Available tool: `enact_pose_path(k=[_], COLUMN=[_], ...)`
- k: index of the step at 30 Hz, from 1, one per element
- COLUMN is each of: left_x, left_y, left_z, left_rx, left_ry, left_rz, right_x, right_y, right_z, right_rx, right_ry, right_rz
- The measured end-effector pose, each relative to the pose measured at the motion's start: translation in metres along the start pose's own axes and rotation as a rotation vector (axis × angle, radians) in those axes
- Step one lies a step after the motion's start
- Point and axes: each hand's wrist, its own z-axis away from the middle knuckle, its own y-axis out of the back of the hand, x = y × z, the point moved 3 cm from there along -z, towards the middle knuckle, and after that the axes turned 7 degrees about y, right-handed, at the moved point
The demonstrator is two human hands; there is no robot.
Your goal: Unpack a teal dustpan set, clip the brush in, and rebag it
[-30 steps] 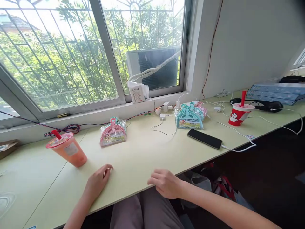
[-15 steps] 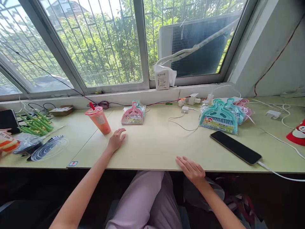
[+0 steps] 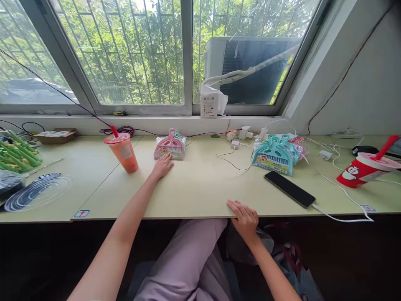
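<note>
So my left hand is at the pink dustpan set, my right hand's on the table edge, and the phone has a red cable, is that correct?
Not red: the head view shows a white cable plugged into the phone. Your left hand is at the pink dustpan set, and your right hand is on the table edge.

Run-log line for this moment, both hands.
left hand: at pink dustpan set, grip unclear | right hand: on table edge, empty | phone: cable attached

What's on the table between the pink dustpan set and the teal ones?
The head view shows a white adapter and a thin dark wire between the pink dustpan set and the teal dustpan sets; more white plugs sit farther back.
</note>
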Motion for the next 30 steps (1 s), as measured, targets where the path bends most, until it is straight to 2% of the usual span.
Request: enact_pose_path(k=[9,13,15,18,22,24,26,30], left_x=[-0.003,0.002,0.006,0.014,0.025,0.030,0.033,0.032], left_y=[0.001,0.000,0.003,0.008,0.015,0.018,0.019,0.017], left_z=[-0.010,-0.010,-0.007,-0.002,0.006,0.011,0.015,0.015], left_rx=[0.020,0.043,0.099,0.168,0.212,0.232,0.244,0.267], left_ry=[0.042,0.018,0.000,-0.055,-0.127,-0.153,-0.174,-0.188], left_rz=[-0.034,-0.046,-0.044,-0.041,0.000,0.008,0.005,-0.003], right_x=[0.001,0.000,0.000,-0.002,0.002,0.023,0.066,0.203], right_y=[-0.013,-0.012,-0.006,0.010,0.039,0.048,0.051,0.045], right_z=[0.010,0.006,0.001,-0.007,-0.025,-0.039,-0.057,-0.090], right_rx=[-0.035,-0.106,-0.185,-0.389,-0.634,-0.667,-0.570,-0.268], right_ry=[-0.074,-0.120,-0.154,-0.172,-0.103,-0.141,-0.254,-0.631], right_rz=[0.023,0.028,0.013,-0.062,-0.280,-0.382,-0.323,0.113])
